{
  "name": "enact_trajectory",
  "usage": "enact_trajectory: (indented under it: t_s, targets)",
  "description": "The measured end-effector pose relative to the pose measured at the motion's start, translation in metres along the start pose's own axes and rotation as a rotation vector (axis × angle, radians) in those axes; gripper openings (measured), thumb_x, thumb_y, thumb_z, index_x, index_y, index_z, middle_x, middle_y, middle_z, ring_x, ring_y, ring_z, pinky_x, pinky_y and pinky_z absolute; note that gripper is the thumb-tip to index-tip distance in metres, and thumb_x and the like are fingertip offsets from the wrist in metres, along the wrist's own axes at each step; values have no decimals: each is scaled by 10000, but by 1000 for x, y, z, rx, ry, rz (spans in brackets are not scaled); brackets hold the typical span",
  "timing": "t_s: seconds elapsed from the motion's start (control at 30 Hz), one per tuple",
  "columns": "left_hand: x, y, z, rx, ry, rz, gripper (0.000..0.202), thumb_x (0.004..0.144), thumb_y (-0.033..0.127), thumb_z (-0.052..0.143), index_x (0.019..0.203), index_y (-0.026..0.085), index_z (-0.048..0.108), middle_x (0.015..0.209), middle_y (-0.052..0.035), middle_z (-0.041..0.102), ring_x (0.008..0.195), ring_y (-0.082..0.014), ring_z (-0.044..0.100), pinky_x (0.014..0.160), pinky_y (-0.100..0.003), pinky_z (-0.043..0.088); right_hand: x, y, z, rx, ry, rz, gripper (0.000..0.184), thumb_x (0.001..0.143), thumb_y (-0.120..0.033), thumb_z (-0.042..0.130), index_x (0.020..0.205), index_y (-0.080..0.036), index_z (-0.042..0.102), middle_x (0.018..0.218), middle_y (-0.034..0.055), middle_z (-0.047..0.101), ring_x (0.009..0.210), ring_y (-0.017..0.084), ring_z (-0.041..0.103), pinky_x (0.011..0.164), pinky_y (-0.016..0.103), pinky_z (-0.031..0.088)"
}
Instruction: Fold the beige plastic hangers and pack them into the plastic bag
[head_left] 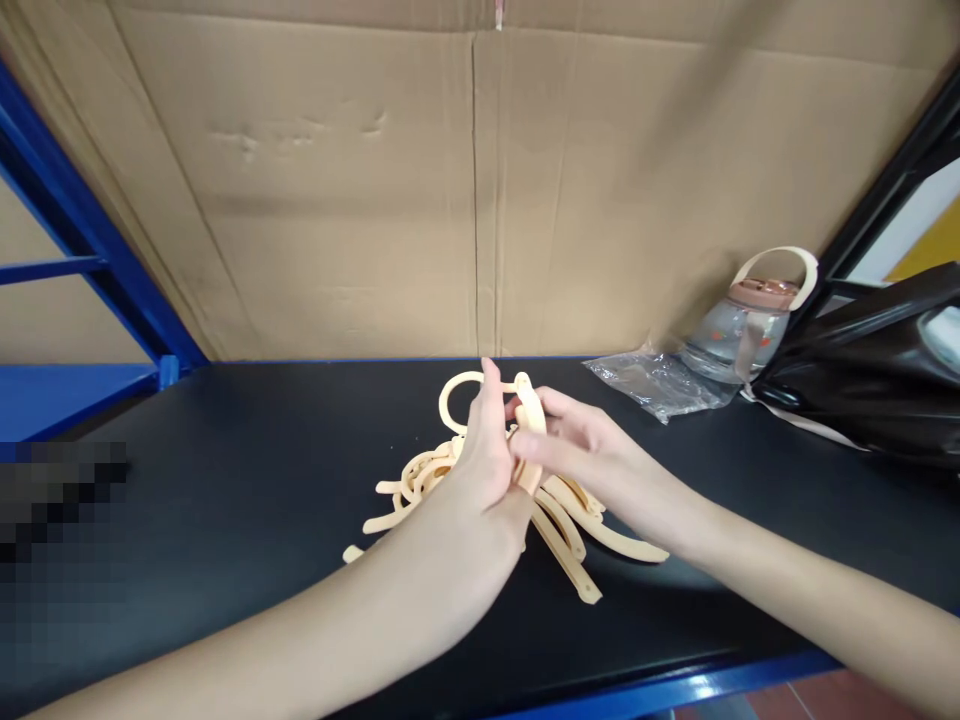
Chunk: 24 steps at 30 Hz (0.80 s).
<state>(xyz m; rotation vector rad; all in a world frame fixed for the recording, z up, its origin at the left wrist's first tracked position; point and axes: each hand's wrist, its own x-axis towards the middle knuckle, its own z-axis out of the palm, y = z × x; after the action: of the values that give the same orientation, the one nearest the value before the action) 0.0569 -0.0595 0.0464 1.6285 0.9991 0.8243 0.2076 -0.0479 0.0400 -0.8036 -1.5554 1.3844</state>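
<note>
Both my hands meet over the middle of a black tabletop (247, 470). My left hand (484, 465) and my right hand (574, 440) are both closed on one beige plastic hanger piece (529, 410), held upright between the fingers. Its curved hook (457, 392) sticks out to the left, behind my left fingers. Under the hands lies a loose pile of the same beige hanger parts (577, 535), spread left and right on the table. My left hand covers the middle of the pile.
A clear water bottle with a beige handle (739, 330) lies at the back right, beside a crumpled clear plastic bag (656, 385) and a black glossy bag (862, 380). A cardboard sheet (465, 190) forms the back wall. Blue shelf frame (82, 240) stands at left.
</note>
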Motion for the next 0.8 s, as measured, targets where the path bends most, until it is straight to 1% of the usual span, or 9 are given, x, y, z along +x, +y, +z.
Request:
enact_trajectory:
  t_s: [0.1,0.17,0.27,0.37,0.43,0.53,0.6,0.7,0.8]
  targets:
    - [-4,9,-5,159,119,56,855,805,333,579,1517,285,107,1529,-69,318,1378,-326,311,1087,-460,327,-1,1,-8,-118,98,-47,146,891,-288,558,988,-199,494,624,-73,528,548,83,501,539,211,399]
    - [-7,23,-12,200,109,-9,741,816,368,574,1482,259,268,1385,-88,520,1265,-308,477,1006,-422,423,-1,1,-16,-322,155,-99,133,922,-317,516,995,-208,501,574,-91,471,502,75,418,496,208,329]
    - [-7,42,-25,193,-13,-124,475,850,384,532,1299,230,539,874,-53,729,846,-249,686,652,-297,535,-1,-2,-23,-669,191,-166,137,946,-337,482,933,-208,528,579,-81,483,522,80,411,508,219,303]
    - [-1,44,-36,296,131,-6,351,789,393,619,1090,217,659,770,-28,706,598,-188,638,464,-223,439,-3,-8,-22,-846,130,-206,143,967,-315,447,915,-207,524,654,-60,560,578,89,489,562,222,342]
    - [6,34,-41,323,147,21,337,743,409,678,1015,210,674,826,-32,705,617,-177,623,479,-218,432,-5,-9,-18,-925,87,-238,143,979,-302,421,924,-208,513,718,-44,602,616,97,529,591,223,358]
    - [14,17,-41,176,-168,-75,250,826,415,590,853,184,681,792,-29,686,723,-182,631,602,-233,464,-7,-5,-14,-1164,113,-289,165,988,-296,374,959,-201,506,816,-6,639,622,115,561,552,234,329]
    - [16,7,-35,33,-271,-90,236,867,367,537,788,176,652,775,-16,664,775,-167,620,711,-247,464,-7,-1,-13,-1407,135,-338,198,984,-296,354,962,-188,518,804,19,626,559,121,541,492,248,264]
    - [16,-4,-25,-68,-192,-86,232,868,338,512,707,179,565,706,19,580,704,-137,556,706,-255,447,-6,5,-11,-1655,99,-383,169,955,-232,392,926,-153,539,765,48,584,586,151,536,473,261,229]
    - [15,-14,-17,-35,-68,-68,285,875,355,458,648,185,489,652,27,481,625,-132,472,600,-251,419,-4,7,-10,-1593,18,-315,105,917,-133,431,865,-140,521,803,60,577,680,162,545,518,253,290]
